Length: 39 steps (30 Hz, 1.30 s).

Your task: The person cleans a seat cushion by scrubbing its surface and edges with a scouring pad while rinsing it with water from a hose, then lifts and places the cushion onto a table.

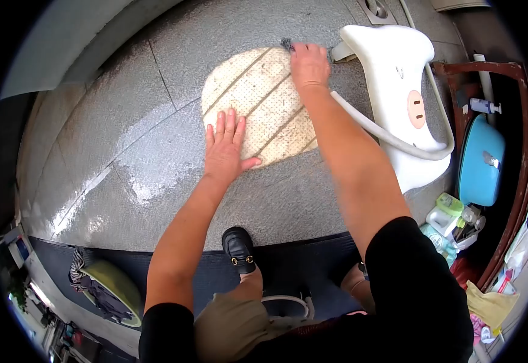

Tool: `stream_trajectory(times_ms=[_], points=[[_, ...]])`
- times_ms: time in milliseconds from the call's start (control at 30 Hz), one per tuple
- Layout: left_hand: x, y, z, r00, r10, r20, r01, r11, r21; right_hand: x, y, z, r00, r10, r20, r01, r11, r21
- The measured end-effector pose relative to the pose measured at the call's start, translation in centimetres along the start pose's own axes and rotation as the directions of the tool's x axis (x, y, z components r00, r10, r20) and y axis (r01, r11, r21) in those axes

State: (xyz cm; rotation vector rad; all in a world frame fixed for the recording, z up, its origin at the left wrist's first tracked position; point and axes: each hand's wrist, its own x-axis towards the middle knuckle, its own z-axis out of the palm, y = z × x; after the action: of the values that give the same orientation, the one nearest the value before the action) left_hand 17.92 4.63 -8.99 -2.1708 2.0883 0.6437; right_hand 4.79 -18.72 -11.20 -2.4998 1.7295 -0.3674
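A cream oval mat [258, 100] with a dotted surface and dark diagonal stripes lies flat on the wet grey floor. My left hand [224, 148] rests flat on its lower left part, fingers spread and thumb out. At the mat's upper right edge, my right hand [310, 63] is closed with its knuckles up. A dark, rough-looking scrubber [287, 43] pokes out at the left of its fingers; most of it is hidden under the hand.
Right of the mat lies a white plastic piece with a snout design [391, 85], a pale hose [391, 142] across it. Further right are a blue basin [482, 163], several bottles and a brown frame [527, 121]. A green tub [113, 290] with cloth sits lower left.
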Motion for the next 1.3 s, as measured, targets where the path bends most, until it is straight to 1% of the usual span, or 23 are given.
stream_trajectory(times_ms=[67,100,133,167,200,267,300,333,400,467,567,633,700,767,800,833,900,1033,1133,1167,1233,1267,1300], points=[[0.1,0.1,0.1,0.999,-0.011,0.043,0.010,0.999,0.033,-1.8,-2.4,0.4,0.996,-0.081,-0.048,0.081,0.997,-0.007],[0.3,0.2,-0.1,0.999,-0.011,0.036,0.010,0.999,0.031,-3.6,-5.1,0.8,0.963,-0.208,0.169,0.212,0.977,-0.003],[0.6,0.3,-0.3,0.993,-0.043,0.109,0.037,0.998,0.054,-6.2,-7.3,0.6,0.908,-0.353,0.225,0.341,0.936,0.090],[0.3,0.4,-0.2,0.978,-0.071,0.196,0.056,0.995,0.079,-8.9,-7.7,0.2,0.763,-0.625,0.164,0.568,0.769,0.292],[0.2,0.3,-0.2,0.977,-0.074,0.198,0.059,0.995,0.079,-7.9,-7.0,-0.1,0.761,-0.627,0.164,0.569,0.768,0.295],[-0.1,0.2,-0.1,0.998,-0.008,0.066,0.007,1.000,0.012,-3.2,-2.9,-1.1,0.869,-0.426,0.250,0.441,0.897,-0.004],[-0.1,-0.1,0.1,0.999,0.019,0.041,-0.018,1.000,-0.015,-1.7,-0.8,-0.9,0.969,-0.217,0.117,0.229,0.968,-0.103],[0.0,-0.2,0.2,0.999,0.018,0.044,-0.017,1.000,-0.015,-1.9,-0.6,-0.2,0.972,-0.233,0.045,0.236,0.966,-0.103],[0.4,0.0,-0.1,0.998,0.046,0.036,-0.047,0.999,0.012,-3.1,-2.2,0.6,0.990,-0.025,-0.139,0.016,0.998,-0.065],[0.7,0.5,-1.1,0.995,0.020,0.103,-0.024,0.999,0.039,-7.1,-6.0,2.5,0.936,-0.349,-0.052,0.352,0.931,0.099],[0.7,0.5,-2.0,0.981,-0.007,0.193,-0.010,0.996,0.086,-8.3,-7.5,-0.6,0.923,-0.385,0.031,0.373,0.910,0.183],[0.5,0.3,-1.5,0.981,-0.019,0.191,0.000,0.995,0.099,-7.2,-6.7,-3.4,0.861,-0.400,0.314,0.320,0.906,0.277],[0.0,0.0,-0.6,0.997,0.045,-0.061,-0.043,0.998,0.037,-6.6,-4.8,-4.2,0.795,-0.456,0.399,0.286,0.863,0.416],[-0.5,0.5,-0.2,0.997,0.012,-0.077,-0.010,1.000,0.028,-5.8,-4.6,-4.6,0.648,-0.495,0.579,0.141,0.825,0.547],[-1.1,0.7,0.1,0.997,-0.017,-0.079,0.018,1.000,0.016,-6.1,-4.6,-4.5,0.648,-0.497,0.577,0.139,0.822,0.552],[-1.9,0.7,1.0,0.967,0.021,-0.253,-0.017,1.000,0.017,-6.6,-4.6,-4.4,0.611,-0.561,0.558,0.256,0.808,0.531],[-1.9,0.5,1.5,0.965,0.026,-0.261,-0.018,0.999,0.034,-6.4,-4.8,-5.0,0.515,-0.646,0.563,0.460,0.763,0.454],[-1.9,0.8,1.1,0.982,0.000,-0.191,0.011,0.998,0.054,-4.9,-7.7,-6.7,0.495,-0.593,0.635,0.491,0.794,0.358],[-2.1,0.9,1.3,0.983,-0.008,-0.184,0.018,0.998,0.053,-4.3,-7.6,-5.5,0.505,-0.632,0.587,0.667,0.718,0.199],[-2.1,0.8,1.2,0.983,-0.008,-0.186,0.018,0.998,0.054,-4.2,-7.1,-3.9,0.514,-0.784,0.349,0.779,0.597,0.192],[-2.0,1.0,1.4,0.982,-0.008,-0.189,0.022,0.997,0.070,-5.0,-7.0,-2.5,0.405,-0.852,0.331,0.781,0.511,0.360],[-2.0,1.1,1.5,0.982,-0.008,-0.190,0.022,0.997,0.070,-4.9,-6.2,-2.0,0.405,-0.852,0.330,0.781,0.511,0.359],[-1.9,1.1,1.5,0.980,-0.003,-0.200,0.014,0.999,0.050,-4.5,-5.2,-2.1,0.510,-0.819,0.264,0.758,0.573,0.313]])
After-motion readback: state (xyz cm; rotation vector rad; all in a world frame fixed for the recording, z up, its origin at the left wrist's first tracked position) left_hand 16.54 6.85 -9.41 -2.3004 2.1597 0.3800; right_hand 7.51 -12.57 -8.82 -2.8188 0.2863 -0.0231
